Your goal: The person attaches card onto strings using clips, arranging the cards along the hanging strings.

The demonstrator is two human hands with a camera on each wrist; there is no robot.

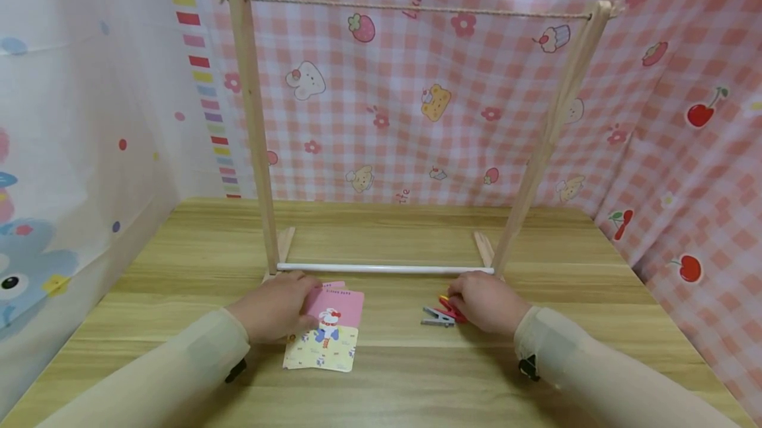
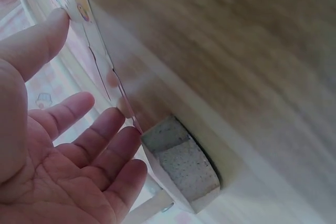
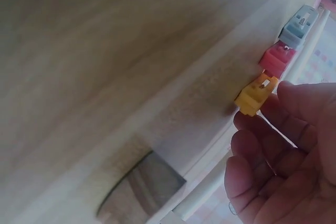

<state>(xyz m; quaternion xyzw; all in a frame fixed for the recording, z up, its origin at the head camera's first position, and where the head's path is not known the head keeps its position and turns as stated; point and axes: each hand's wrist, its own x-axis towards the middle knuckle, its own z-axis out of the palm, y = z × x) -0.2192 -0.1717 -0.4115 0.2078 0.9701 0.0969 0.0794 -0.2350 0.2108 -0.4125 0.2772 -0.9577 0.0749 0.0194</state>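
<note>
My left hand (image 1: pixel 272 309) lies at the left side of a small stack of pink and yellow cards (image 1: pixel 340 342) printed with a cartoon figure. In the left wrist view its fingers are loosely bent near the card edges, with the thumb by the printed face. My right hand (image 1: pixel 489 302) is at a group of plastic clothespins. Between its thumb and index finger it pinches the yellow clothespin (image 3: pixel 255 96). Beside that one lie a red clothespin (image 3: pixel 277 59) and a grey clothespin (image 3: pixel 297 28). In the head view the right hand partly covers the red and yellow ones.
Behind both hands stands a wooden frame, with a left post (image 1: pixel 253 117), a right post (image 1: pixel 553 124) and a white rod (image 1: pixel 387 268) low between them. A twine (image 1: pixel 417 8) runs across the top. Patterned cloth (image 1: pixel 393 143) hangs behind the wooden table (image 1: pixel 405 388).
</note>
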